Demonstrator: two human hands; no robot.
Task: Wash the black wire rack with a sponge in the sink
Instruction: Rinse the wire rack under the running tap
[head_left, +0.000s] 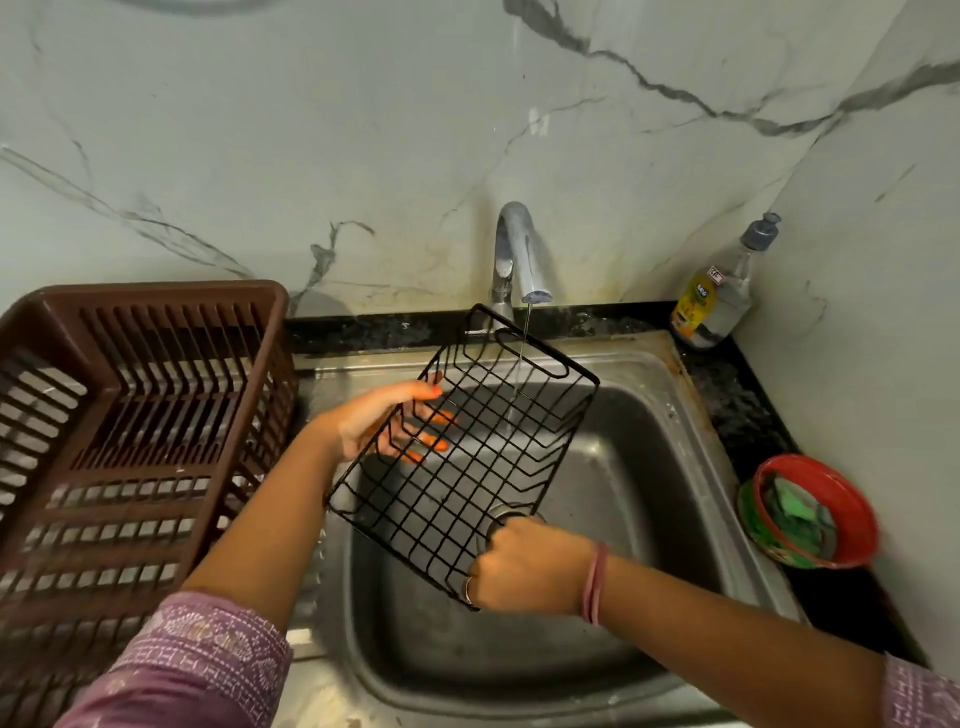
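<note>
While water runs thin from the tap (524, 260), the black wire rack (467, 457) hangs tilted over the steel sink (649, 467). Left hand (379, 421) grips its upper-left edge w/ thumb on top, fingers behind; right hand (524, 566) fists round the near corner. Green sponge (789, 506) sits in a red bowl (857, 519), right counter.

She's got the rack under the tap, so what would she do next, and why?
Probably free the right hand and fetch the green sponge from the red bowl: both hands hold the black wire rack under the running water, and neither has a sponge.
</note>
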